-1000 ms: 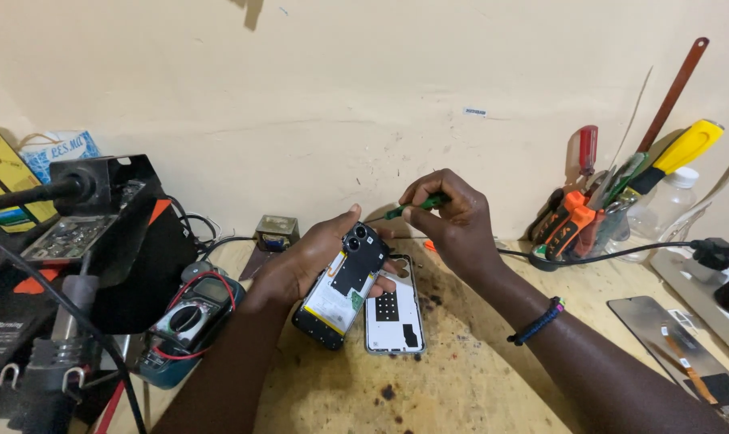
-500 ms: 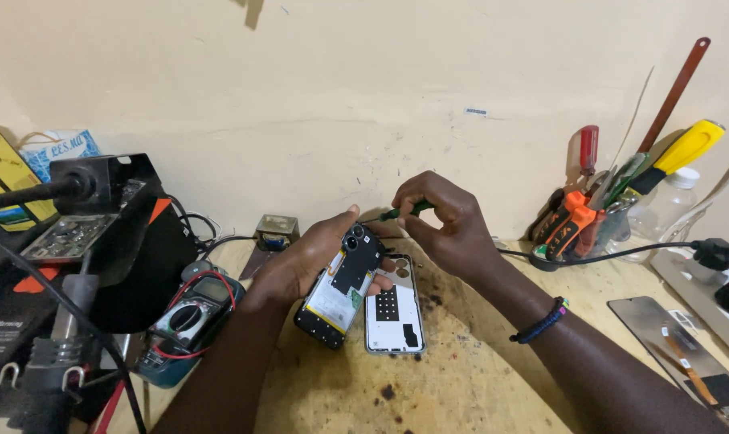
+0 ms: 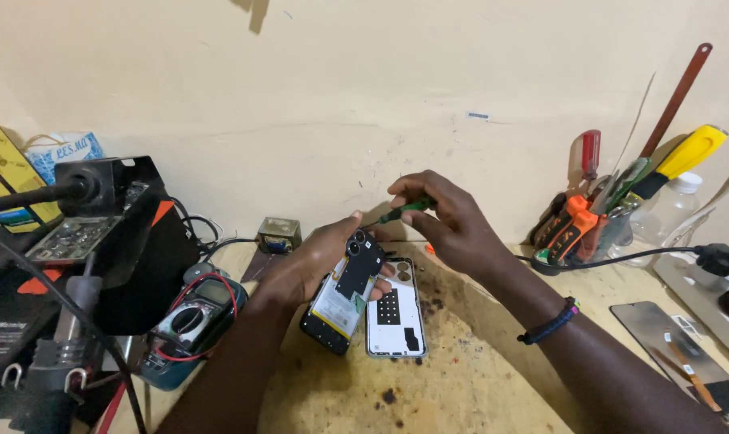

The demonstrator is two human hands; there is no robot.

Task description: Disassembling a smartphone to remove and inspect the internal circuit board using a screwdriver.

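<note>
Left hand (image 3: 300, 269) fingers wrapped around opened phone (image 3: 344, 293), tilted above wooden bench (image 3: 477, 378), right hand (image 3: 449, 221) fingers pinched narrow on green screwdriver (image 3: 403, 210) at phone's top edge, back cover (image 3: 394, 309) flat just beside phone, multimeter (image 3: 191, 321) left.

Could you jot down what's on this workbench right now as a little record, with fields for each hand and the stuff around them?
Left hand: holds an opened phone, tilted, its insides facing up
Right hand: pinches a small green screwdriver, tip towards the phone's top
Beside the phone: white back cover lying flat on the wooden bench
Left side: multimeter with red and black leads
Right side: cup of tools, a yellow handle sticking up
</note>
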